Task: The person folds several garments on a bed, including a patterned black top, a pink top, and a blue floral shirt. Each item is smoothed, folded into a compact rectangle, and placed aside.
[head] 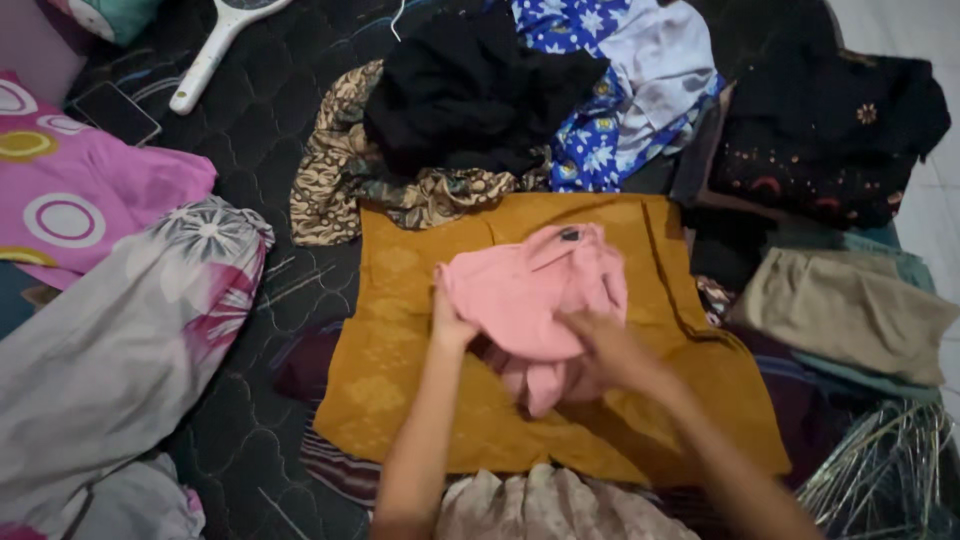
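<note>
**Two hands on one loose pink garment, clutter on every side**

Several piles crowd the dark quilted mattress (250, 130), so the main risk is things getting mixed up. Largest first: the grey floral bedding (120, 340) at left and the pink circle-print pillow (70, 190) above it sit well apart from the work and look harmless. The mustard cloth (400, 380) lies spread flat in the middle as the base layer; its right part shows a crease, and any tug on what lies on it could drag it further out of square.

Behind it, the black garment (460, 90), the brown batik cloth (340, 170) and the blue star-print cloth (600, 100) are heaped touching the mustard cloth's far edge. A push forward could shove the pink piece into that heap.

At right, the folded beige stack (850, 310) is near the right forearm; a wide elbow swing may knock it.

The pink garment (535, 300) sits bunched on the mustard cloth, centre. The left hand (450, 322) pinches its left edge, grasping fabric. The right hand (605, 350) presses down on its lower right part, fingers curled into the cloth; blur hides how firm the grip is. The bunched lower folds could slip loose and undo the shape.

The phone (115, 112) and white racket (215, 45) lie far off, top left.
</note>
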